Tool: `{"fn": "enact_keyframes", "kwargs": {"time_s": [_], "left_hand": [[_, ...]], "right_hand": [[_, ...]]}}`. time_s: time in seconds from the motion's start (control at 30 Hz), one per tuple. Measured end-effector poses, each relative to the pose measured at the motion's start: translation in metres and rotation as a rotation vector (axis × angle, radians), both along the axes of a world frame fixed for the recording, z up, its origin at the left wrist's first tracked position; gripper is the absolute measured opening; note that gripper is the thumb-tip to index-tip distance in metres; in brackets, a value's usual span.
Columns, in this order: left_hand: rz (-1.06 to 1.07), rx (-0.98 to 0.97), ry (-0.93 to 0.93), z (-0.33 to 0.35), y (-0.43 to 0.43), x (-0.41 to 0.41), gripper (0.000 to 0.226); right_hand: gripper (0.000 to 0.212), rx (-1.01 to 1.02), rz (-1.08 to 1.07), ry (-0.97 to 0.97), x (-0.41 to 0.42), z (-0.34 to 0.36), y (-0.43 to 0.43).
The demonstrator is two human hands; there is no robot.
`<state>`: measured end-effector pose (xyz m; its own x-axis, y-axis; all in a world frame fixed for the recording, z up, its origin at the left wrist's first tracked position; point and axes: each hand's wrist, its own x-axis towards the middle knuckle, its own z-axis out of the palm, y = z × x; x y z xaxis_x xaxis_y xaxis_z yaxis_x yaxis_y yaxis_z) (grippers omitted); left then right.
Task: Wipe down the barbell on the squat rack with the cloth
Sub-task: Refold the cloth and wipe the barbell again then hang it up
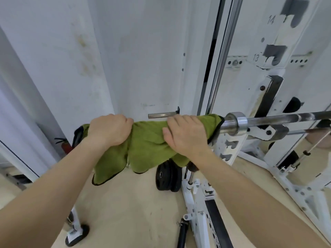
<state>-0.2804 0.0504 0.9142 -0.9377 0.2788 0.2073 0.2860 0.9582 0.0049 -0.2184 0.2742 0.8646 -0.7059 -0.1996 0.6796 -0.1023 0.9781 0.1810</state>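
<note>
Black weight plates (167, 178) stand on the tan floor (125, 212). A red fire extinguisher (66, 145) is well left of the plates, by the white wall (143, 51).

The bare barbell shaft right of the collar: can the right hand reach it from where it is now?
Probably yes. The right hand grips the cloth just beside the collar, and the shaft beyond is uncovered; it must lift over the collar, not slide.

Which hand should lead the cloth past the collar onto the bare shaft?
Right, probably. The right hand grips the green cloth nearest the collar, with the bare barbell shaft just beyond it; the left hand grips the cloth's opposite end, farther away.
</note>
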Motion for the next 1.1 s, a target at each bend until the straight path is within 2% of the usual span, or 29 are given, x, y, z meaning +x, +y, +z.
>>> {"fn": "enact_keyframes", "kwargs": {"time_s": [0.03,0.1,0.17,0.27,0.33,0.4,0.47,0.6,0.67,0.77,0.83,0.93,1.03,1.1], "left_hand": [[-0.012,-0.006,-0.088,0.004,0.015,-0.002,0.048],[-0.101,-0.022,-0.124,0.004,0.048,-0.002,0.047],[-0.165,-0.040,0.020,-0.002,0.076,0.009,0.041],[-0.119,0.037,0.314,-0.010,0.082,0.030,0.044],[-0.124,0.030,0.390,-0.019,0.073,0.041,0.044],[-0.160,0.022,0.428,-0.030,0.067,0.044,0.041],[-0.175,0.015,0.411,-0.031,0.051,0.042,0.040],[-0.113,0.032,0.347,-0.021,-0.009,0.028,0.046],[-0.055,0.035,0.234,-0.011,-0.026,0.016,0.048],[-0.002,0.030,-0.016,0.006,-0.016,0.006,0.048],[-0.009,0.017,-0.072,0.011,0.004,0.006,0.050],[-0.074,0.036,-0.050,0.010,0.044,0.013,0.051],[-0.195,0.047,0.139,0.000,0.093,0.026,0.047],[-0.206,0.053,0.265,-0.009,0.113,0.038,0.046]], "right_hand": [[0.048,0.017,-0.039,0.004,0.006,0.001,0.027],[0.053,0.000,-0.084,-0.025,0.018,0.008,0.067],[0.057,-0.039,-0.138,-0.120,0.021,0.022,0.080],[0.059,-0.065,-0.198,-0.380,0.001,0.047,0.077],[0.053,-0.119,-0.180,-0.593,-0.011,0.059,0.069],[0.049,-0.173,-0.159,-0.677,-0.014,0.064,0.057],[0.051,-0.174,-0.133,-0.578,-0.014,0.060,0.030],[0.045,-0.201,-0.097,-0.198,-0.010,0.035,-0.067],[0.039,-0.238,-0.045,-0.094,-0.011,0.020,-0.100],[0.032,-0.151,0.060,-0.014,-0.012,0.005,-0.094],[0.035,-0.053,0.093,0.012,-0.006,-0.002,-0.061],[0.044,-0.056,-0.051,0.029,0.009,-0.005,0.013],[0.050,-0.104,-0.189,-0.058,0.021,0.011,0.068],[0.054,-0.080,-0.234,-0.192,0.015,0.029,0.079]]}}
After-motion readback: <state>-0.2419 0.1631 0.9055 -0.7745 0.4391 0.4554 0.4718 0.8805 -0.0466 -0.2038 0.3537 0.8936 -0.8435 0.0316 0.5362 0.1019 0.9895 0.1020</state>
